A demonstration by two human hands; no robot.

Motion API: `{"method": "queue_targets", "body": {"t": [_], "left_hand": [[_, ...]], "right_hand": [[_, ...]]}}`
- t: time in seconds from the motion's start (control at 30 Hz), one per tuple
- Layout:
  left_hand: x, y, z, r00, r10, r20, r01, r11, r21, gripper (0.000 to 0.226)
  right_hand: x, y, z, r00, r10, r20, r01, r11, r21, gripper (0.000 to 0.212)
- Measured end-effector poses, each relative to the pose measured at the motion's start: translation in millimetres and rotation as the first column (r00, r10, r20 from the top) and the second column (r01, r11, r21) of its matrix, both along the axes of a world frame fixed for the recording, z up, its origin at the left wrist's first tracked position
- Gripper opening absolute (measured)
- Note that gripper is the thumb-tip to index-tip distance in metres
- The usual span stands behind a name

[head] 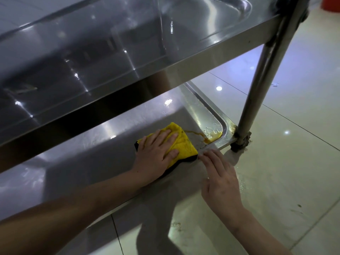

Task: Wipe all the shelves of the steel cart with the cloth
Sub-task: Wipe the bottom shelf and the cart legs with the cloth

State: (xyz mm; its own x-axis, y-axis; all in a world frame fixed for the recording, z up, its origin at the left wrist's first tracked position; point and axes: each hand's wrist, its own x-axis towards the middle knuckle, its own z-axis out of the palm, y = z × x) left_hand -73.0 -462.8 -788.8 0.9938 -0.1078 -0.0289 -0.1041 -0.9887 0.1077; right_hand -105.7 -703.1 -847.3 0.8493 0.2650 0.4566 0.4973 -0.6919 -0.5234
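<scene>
Here, cloth under left hand

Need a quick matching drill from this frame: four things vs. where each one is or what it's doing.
1. left hand
2. right hand
3. brown puddle
4. upper shelf

A. pooled in the lower shelf's corner
B. pressing flat on the yellow cloth
C. fingertips on the lower shelf's front rim
D. overhead, nothing on it

Pairs: 1-B, 2-C, 3-A, 4-D
</scene>
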Motion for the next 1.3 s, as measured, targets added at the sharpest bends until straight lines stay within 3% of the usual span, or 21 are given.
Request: {"method": "queue_targets", "body": {"t": [0.33, 0.67, 1.0, 1.3], "left_hand": [[78, 14, 2, 0.992, 0.126, -0.011, -0.126, 0.992, -0.018, 0.062], [153, 29, 9, 0.971, 0.241, 0.009, -0.24, 0.969, -0.051, 0.058], [129, 9, 8, 0.981, 0.195, 0.002, -0.195, 0.981, -0.01, 0.055], [47, -25, 5, 0.999, 0.025, -0.042, -0.024, 0.999, 0.027, 0.068]], "right_hand": [[2, -1, 0, 1.0, 0.017, 0.02, -0.017, 1.0, -0.007, 0.063], [3, -4, -3, 0.999, 0.042, 0.017, -0.042, 0.999, -0.005, 0.069], [5, -5, -4, 0.998, 0.052, 0.035, -0.052, 0.999, -0.002, 0.065], [5, -8, -1, 0.997, 0.07, 0.039, -0.07, 0.998, -0.008, 0.06]]}}
